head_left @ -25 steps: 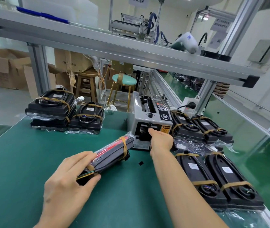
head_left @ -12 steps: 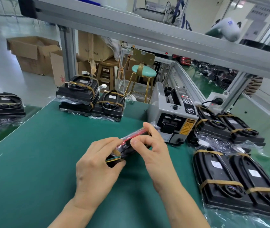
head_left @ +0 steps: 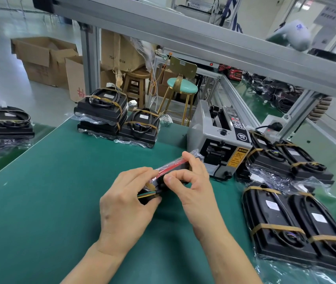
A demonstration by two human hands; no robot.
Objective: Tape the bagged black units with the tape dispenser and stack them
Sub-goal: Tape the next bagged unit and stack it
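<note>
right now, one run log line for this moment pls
stage: taping | left hand: grips bagged unit | right hand: pinches it | tape dispenser: behind | finished stack: far left

left hand [head_left: 126, 203] + right hand [head_left: 193, 187] | grip bagged unit [head_left: 171, 171] | above green table [head_left: 40, 201]

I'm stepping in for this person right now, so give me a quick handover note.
Left hand grips the bagged black unit at its near end, above the green mat; right hand pinches its far side.
Tape dispenser stands just behind.
Done: taped units stacked at the mat's far edge.
Left: finish this unit and stack it; whether the bagged units at right need more taping is unclear.
</note>
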